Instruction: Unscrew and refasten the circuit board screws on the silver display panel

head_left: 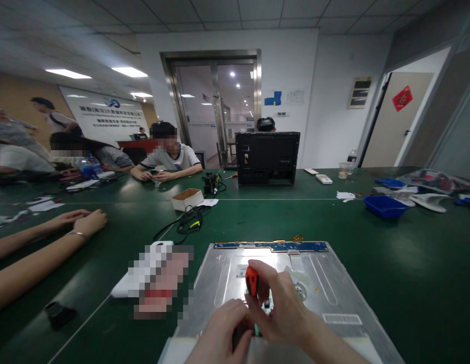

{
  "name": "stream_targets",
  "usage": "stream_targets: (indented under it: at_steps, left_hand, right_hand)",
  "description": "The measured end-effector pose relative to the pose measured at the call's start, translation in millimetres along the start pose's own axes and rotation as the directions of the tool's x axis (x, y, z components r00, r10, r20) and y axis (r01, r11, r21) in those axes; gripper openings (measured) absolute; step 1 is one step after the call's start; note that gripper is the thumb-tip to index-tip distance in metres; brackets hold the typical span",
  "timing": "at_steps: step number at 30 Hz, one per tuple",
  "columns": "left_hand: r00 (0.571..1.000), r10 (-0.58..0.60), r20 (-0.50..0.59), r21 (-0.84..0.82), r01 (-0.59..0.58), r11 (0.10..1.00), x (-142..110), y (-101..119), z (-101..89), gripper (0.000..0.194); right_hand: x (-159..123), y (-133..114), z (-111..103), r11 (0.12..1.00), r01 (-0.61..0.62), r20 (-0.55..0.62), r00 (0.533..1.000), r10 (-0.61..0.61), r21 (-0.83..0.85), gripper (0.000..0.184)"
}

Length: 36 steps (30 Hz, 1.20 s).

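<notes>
A flat metal display panel [326, 288] lies in front of me, with a narrow blue circuit board [235, 246] along its far edge. My right hand [284, 303] is closed round a screwdriver with an orange and black handle [252, 281], held upright over the panel's middle. Close beside it, my left hand [229, 323] rests low over the panel with its fingers curled in. Whatever lies between those left fingers is hidden. A bit of green board shows under the hands. A white barcode label [341, 319] is on the panel's right part.
Left of the panel lie a white phone-like object [123, 285] and a black piece [58, 314]. Another person's hands [83, 222] rest farther left. Beyond are black cables [189, 220], a small open box [187, 198], a standing black monitor housing [267, 157] and a blue tray [385, 206].
</notes>
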<state>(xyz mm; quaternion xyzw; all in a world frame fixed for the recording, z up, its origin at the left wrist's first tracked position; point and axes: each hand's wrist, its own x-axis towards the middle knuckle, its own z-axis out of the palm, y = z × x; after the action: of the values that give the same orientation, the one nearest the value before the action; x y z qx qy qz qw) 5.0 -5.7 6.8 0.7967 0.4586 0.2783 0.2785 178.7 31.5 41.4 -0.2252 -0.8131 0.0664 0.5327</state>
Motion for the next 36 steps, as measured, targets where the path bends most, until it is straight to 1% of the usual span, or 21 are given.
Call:
stream_targets:
  at_steps: [7,11,17,23,28,32,36]
  left_hand:
    - [1.000,-0.020,-0.001,-0.003,0.020,1.000,-2.4,-3.1,2.1,0.010]
    - [1.000,-0.016,0.007,-0.013,0.016,1.000,-1.7,-0.9,0.6,0.016]
    - [1.000,-0.019,0.018,0.015,0.019,1.000,-1.3,1.1,-0.7,0.019]
    - [1.000,0.018,0.013,0.006,-0.018,1.000,-2.5,-4.2,3.0,0.021]
    - [1.000,0.030,0.000,0.020,-0.029,0.999,-3.8,-3.8,4.3,0.023]
    - [1.000,0.018,-0.013,0.039,-0.017,0.999,-3.3,-5.4,4.9,0.019]
    - [0.999,0.053,-0.010,0.020,-0.053,0.998,-1.9,-7.7,5.1,0.020]
  right_hand:
    - [-0.2,-0.3,0.9,1.000,0.005,-0.023,1.000,-0.006,-0.029,0.041]
    - [-0.9,-0.4,1.2,0.999,0.009,-0.025,1.000,-0.010,-0.032,0.037]
    - [-0.2,0.0,1.2,0.999,-0.003,-0.023,1.000,0.002,-0.043,0.037]
    - [-1.5,-0.2,1.8,0.998,-0.009,-0.035,0.999,0.007,-0.063,0.036]
    - [-1.6,0.9,2.5,0.998,-0.011,-0.050,0.999,0.008,-0.063,0.036]
    - [-1.7,0.4,3.1,0.997,-0.016,-0.066,0.998,0.011,-0.077,0.035]
    - [-1.9,0.2,3.2,0.996,-0.026,-0.068,0.998,0.020,-0.089,0.038]
